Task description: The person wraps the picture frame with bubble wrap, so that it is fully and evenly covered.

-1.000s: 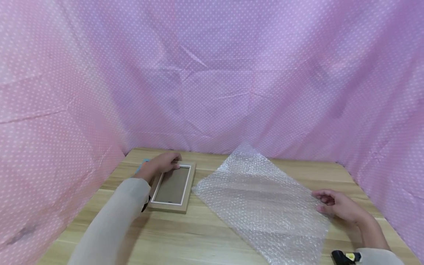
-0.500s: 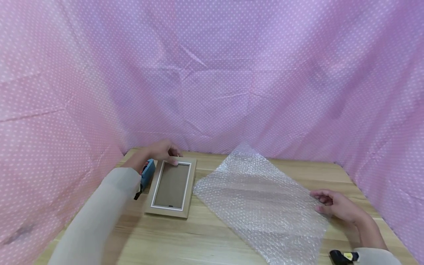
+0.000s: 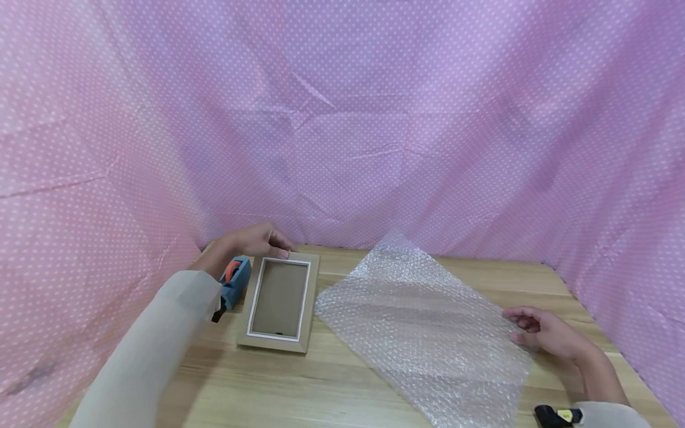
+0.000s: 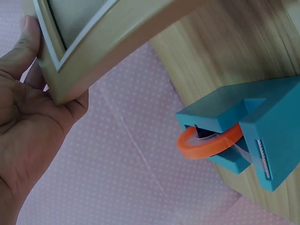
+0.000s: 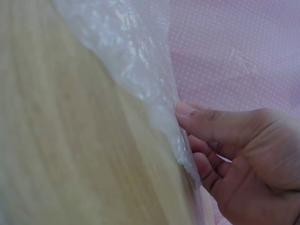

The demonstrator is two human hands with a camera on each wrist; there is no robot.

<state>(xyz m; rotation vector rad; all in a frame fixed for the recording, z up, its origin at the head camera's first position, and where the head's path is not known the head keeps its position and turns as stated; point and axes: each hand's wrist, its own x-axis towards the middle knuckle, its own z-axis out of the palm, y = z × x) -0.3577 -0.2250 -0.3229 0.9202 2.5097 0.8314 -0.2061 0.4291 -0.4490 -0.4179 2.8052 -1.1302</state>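
My left hand point(image 3: 262, 239) holds the far edge of a light wooden picture frame point(image 3: 272, 345), thumb on the front. The frame has a white inner border around a brown-grey panel. In the left wrist view, fingers reach behind the frame's corner point(image 4: 93, 61), which appears lifted off the table. To the right, a sheet of clear bubble wrap point(image 3: 423, 321) lies diagonally on the tabletop. My right hand point(image 3: 556, 333) pinches its right edge. The right wrist view has the thumb on the wrap's edge point(image 5: 161, 117), other fingers curled beneath.
A blue tape dispenser point(image 3: 237, 285) with an orange roll point(image 4: 206, 145) stands left of the frame, beside my left forearm. The wooden table point(image 3: 316, 392) is enclosed by pink polka-dot cloth point(image 3: 342, 119) at the back and sides.
My left hand has shifted left and back to the frame's far edge. The frame's near edge has moved slightly towards me. More of the tape dispenser shows. The right hand has hardly moved.
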